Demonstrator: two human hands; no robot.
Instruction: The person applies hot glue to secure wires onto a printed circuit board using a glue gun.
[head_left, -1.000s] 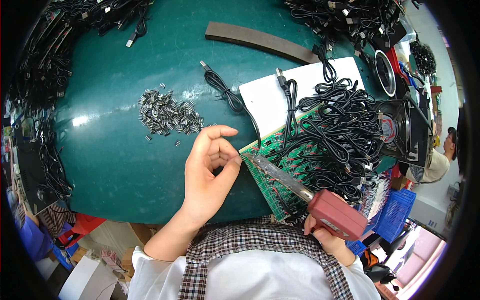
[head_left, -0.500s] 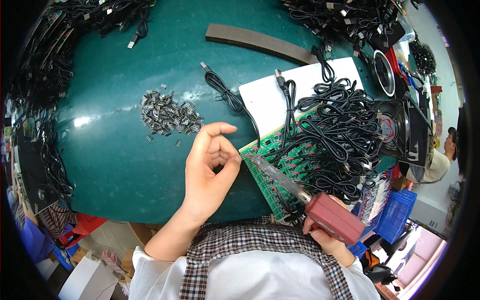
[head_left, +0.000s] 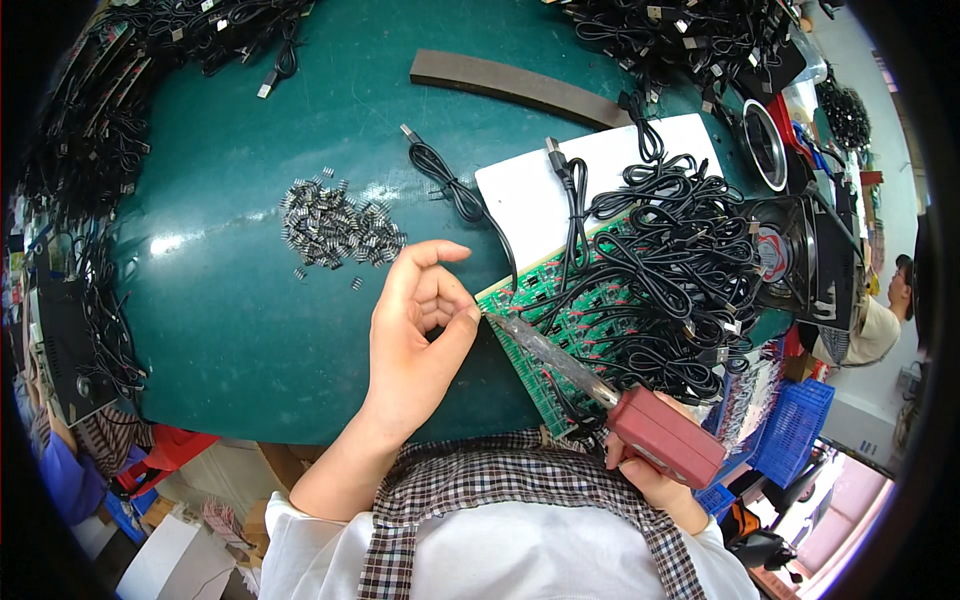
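Note:
My right hand [head_left: 655, 475] is closed round the dark red handle of a soldering iron [head_left: 665, 440]. Its long metal tip points left and meets the left corner of a green circuit board panel [head_left: 530, 375]. At that same corner the thumb and fingers of my left hand [head_left: 425, 320] are pinched together; whatever lies between them is too small to make out. Bundled black USB cables [head_left: 670, 270] cover much of the panel, and one looped cable [head_left: 450, 185] runs to its upper left edge. Beyond the left hand lies a pile of small metal-pinned connectors [head_left: 340, 225].
A white sheet [head_left: 520, 205] lies under the panel's far side. Behind it is a dark curved bar [head_left: 520, 88]. A small black fan [head_left: 785, 250] stands on the right, near blue baskets [head_left: 795, 430]. More cables [head_left: 690, 35] are heaped at the back; another person [head_left: 880, 320] is far right.
Both hands stay almost in place at the panel's corner. The soldering iron and the panel have shifted very slightly to the left.

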